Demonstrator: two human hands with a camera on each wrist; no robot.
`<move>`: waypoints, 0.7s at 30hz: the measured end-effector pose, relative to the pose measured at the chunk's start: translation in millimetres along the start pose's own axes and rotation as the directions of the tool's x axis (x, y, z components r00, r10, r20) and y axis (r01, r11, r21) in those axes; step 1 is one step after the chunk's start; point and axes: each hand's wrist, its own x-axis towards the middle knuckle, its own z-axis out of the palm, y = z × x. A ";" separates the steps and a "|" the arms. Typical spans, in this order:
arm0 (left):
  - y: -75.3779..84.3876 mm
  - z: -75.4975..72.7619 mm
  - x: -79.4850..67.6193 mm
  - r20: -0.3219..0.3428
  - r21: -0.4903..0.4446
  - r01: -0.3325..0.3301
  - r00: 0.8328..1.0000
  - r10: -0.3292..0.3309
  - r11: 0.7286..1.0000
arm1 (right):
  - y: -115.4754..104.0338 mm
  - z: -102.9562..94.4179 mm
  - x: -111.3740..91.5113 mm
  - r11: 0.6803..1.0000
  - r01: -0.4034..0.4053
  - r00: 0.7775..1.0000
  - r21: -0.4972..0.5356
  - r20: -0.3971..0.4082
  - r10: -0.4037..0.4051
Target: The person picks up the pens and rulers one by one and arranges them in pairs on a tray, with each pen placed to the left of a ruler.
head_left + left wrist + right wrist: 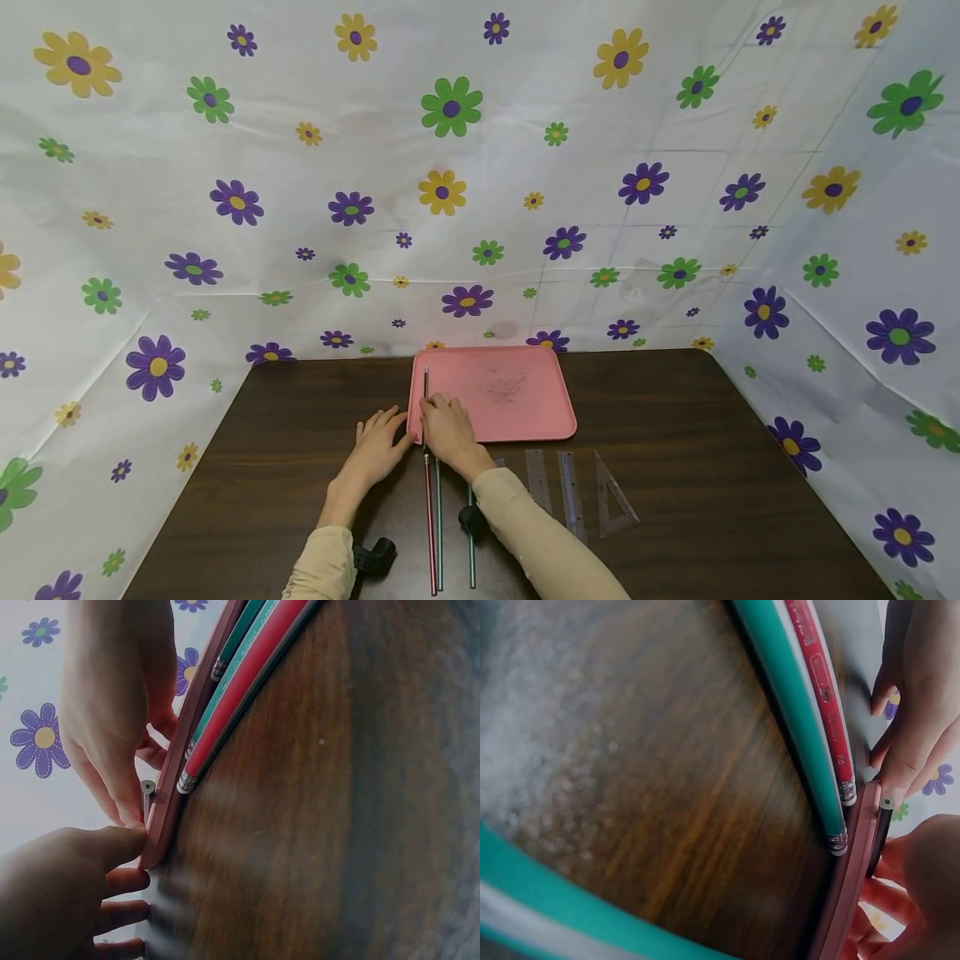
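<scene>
A dark pencil (426, 382) lies lengthwise along the left side of the pink tray (517, 417), its near end (887, 803) by the tray's front rim. My right hand (450, 430) is over the tray's left part, its fingers curled at the dark pencil's barrel. My left hand (377, 450) rests at the tray's front left corner. Its thumb touches the rim near the pencil's end, and the other fingers are spread outside the tray. In front of the tray lie a red pencil (430, 517) and a green pencil (438, 525), side by side, their eraser ends by the rim.
Another green pencil (471, 550) lies under my right forearm. To the right are a clear ruler (537, 479), a ruler with a blue strip (571, 492) and a clear set square (611, 504) on the dark wooden table (697, 467). A flowered cloth (480, 208) hangs behind.
</scene>
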 end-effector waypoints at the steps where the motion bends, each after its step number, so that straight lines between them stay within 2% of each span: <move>1: 0.0 0.0 -0.2 0.000 -0.001 0.000 1.000 0.000 1.000 | 0.3 0.1 0.3 1.000 -0.003 1.000 -0.004 0.006 0.003; 6: 0.4 -0.2 -0.9 0.000 -0.003 0.001 1.000 -0.001 1.000 | 3.0 3.2 0.7 1.000 -0.022 1.000 -0.008 0.002 0.022; 13: 1.0 -0.3 -1.3 0.004 -0.008 0.003 1.000 -0.003 1.000 | 6.2 7.7 0.0 0.994 -0.066 0.996 0.092 -0.059 0.072; 17: 1.1 -0.2 -1.5 0.006 -0.010 0.003 1.000 -0.003 1.000 | 5.3 7.1 -1.6 0.990 -0.074 0.996 0.116 -0.048 0.080; 21: 1.1 -0.2 -1.1 0.002 -0.009 -0.001 1.000 0.001 1.000 | 3.0 5.0 -2.9 0.994 -0.067 0.998 0.085 -0.015 0.068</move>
